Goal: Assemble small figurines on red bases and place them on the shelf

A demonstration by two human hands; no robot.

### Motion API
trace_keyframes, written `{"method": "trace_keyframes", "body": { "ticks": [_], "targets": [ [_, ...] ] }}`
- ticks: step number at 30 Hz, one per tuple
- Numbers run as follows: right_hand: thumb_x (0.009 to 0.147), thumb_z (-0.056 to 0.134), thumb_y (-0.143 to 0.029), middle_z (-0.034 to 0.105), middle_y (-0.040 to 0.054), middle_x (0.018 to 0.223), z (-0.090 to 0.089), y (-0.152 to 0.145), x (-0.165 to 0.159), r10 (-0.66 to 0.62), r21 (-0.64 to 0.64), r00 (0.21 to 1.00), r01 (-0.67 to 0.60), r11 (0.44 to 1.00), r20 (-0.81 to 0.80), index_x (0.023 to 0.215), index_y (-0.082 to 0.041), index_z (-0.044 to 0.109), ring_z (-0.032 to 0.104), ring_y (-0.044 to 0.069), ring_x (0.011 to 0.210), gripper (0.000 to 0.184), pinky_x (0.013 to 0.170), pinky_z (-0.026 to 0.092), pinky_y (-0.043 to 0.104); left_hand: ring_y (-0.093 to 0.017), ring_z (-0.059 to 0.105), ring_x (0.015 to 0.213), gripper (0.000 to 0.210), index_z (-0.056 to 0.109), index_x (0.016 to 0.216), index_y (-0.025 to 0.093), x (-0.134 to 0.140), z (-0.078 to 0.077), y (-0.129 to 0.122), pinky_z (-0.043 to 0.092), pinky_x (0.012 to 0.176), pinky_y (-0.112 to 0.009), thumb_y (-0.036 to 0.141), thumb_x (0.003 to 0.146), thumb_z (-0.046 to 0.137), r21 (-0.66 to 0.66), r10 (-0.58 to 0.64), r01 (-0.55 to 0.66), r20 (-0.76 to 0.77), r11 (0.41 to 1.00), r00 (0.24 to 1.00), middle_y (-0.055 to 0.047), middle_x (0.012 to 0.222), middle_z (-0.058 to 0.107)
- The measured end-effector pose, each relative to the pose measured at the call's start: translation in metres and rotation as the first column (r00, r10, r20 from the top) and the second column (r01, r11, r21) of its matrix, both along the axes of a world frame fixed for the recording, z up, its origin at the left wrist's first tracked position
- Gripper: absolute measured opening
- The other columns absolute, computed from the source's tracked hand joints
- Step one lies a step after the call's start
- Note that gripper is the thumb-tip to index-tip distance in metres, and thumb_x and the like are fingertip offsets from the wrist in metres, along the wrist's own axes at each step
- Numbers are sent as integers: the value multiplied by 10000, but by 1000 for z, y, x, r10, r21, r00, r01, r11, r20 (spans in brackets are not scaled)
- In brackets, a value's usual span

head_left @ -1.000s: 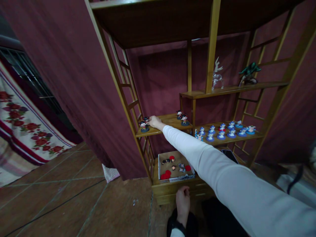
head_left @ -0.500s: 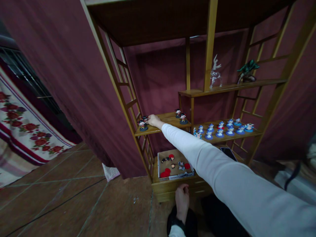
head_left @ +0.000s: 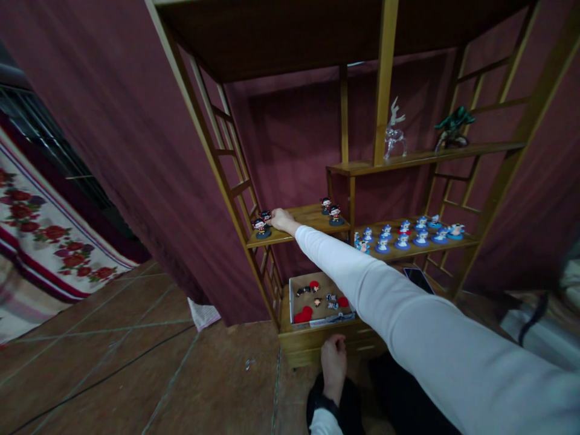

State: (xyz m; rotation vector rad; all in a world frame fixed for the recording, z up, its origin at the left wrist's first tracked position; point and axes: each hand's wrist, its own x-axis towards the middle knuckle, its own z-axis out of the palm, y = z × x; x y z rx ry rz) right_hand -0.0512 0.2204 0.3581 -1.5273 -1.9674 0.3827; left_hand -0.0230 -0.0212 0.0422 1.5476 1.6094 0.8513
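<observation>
While the left hand (head_left: pixel 333 361) hangs low in front of the drawers (head_left: pixel 308 350), its fingers curl loosely inward; whether they pinch anything cannot be told. A dark band (head_left: pixel 327 406) circles that wrist. Just beyond, an open box (head_left: pixel 326 322) sits on top of the drawers, with small figures (head_left: pixel 332 300) lying in it beside red pieces (head_left: pixel 302 315). A phone (head_left: pixel 417 280) lies to the right of the box, partly behind the white right sleeve (head_left: pixel 380 284).

Farther off, the right hand (head_left: pixel 283 220) reaches over the left end of a wooden shelf (head_left: pixel 310 214), fingers drawn together at the side of the rear doll (head_left: pixel 265 215); how firmly they grip it is too small to tell. That doll stands just behind the front doll (head_left: pixel 261 228), and another pair of dolls (head_left: pixel 335 214) stands at the shelf's right end. On the neighbouring board are blue figures (head_left: pixel 402 240). Higher up stand a clear deer (head_left: pixel 395 142) and a green ornament (head_left: pixel 455 128), before a dark red curtain (head_left: pixel 294 139).
</observation>
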Motion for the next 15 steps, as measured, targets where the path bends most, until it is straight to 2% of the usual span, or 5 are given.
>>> {"method": "trace_keyframes", "body": {
  "ticks": [6,10,13,15],
  "targets": [
    [750,636,-358,706,58,956,1,-4,4,54,19,998,-54,998,-21,921,-193,669,638,185,892,240,723,450,224,-165,632,767,233,701,870,159,1,-1,-1,457,742,-267,143,775,489,7,10,-10,-15,1000,1000,-61,794,690],
    [764,606,-228,702,46,971,-1,-4,9,115,36,990,-113,993,-75,923,-175,661,628,171,912,176,776,450,224,-156,636,776,245,702,887,165,3,-4,-1,460,749,-264,132,791,479,18,9,-8,-59,1000,998,-63,833,695],
    [781,543,-138,681,43,1042,-4,-12,15,168,105,970,-151,983,-175,1023,-159,627,610,153,958,257,844,442,233,-146,638,774,246,701,901,171,3,-7,0,463,751,-257,127,797,483,25,0,2,-89,1000,996,-61,854,698],
    [787,506,-104,652,41,1108,-6,-30,22,224,197,949,-181,964,-223,1104,-154,588,587,141,1013,331,907,420,241,-138,639,776,251,700,911,177,3,-10,1,464,756,-250,125,805,478,26,-10,12,-94,1000,995,-56,859,700]
  ]
}}
